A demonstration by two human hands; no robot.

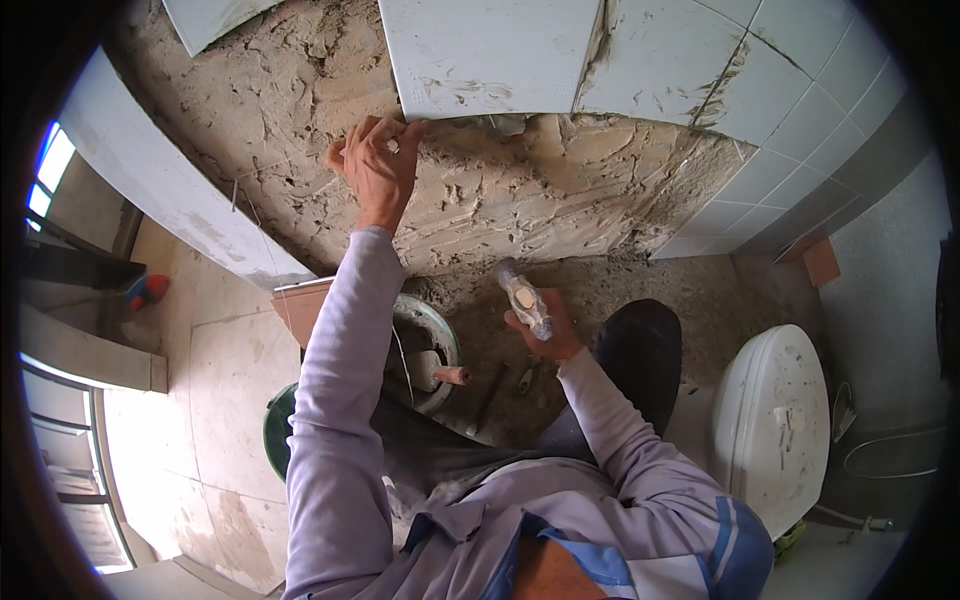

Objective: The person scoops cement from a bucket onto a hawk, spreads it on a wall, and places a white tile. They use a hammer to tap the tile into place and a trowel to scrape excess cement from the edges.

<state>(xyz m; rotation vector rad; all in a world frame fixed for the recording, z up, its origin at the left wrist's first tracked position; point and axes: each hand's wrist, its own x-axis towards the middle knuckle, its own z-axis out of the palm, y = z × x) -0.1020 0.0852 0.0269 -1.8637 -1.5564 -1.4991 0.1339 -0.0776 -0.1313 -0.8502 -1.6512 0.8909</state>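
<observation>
My left hand (380, 170) reaches up to the lower left corner of a large white wall tile (485, 60). Its fingers are curled in, and the thumb lies by the tile's bottom edge. A small pale spot shows between thumb and fingers; whether it is a held object is unclear. Below and to the right, my right hand (553, 325) is closed round the handle of a hammer (524, 298), its head smeared with mortar. Rough, wet-looking mortar (490, 200) covers the wall under and left of the tile.
A bucket (445, 325) with a trowel (430, 372) stands between my arms; a green tub (278, 430) is partly behind my left sleeve. To the right is a white toilet (780, 420). Thin strings hang along the wall's left side. Smaller set tiles (790, 130) line the right.
</observation>
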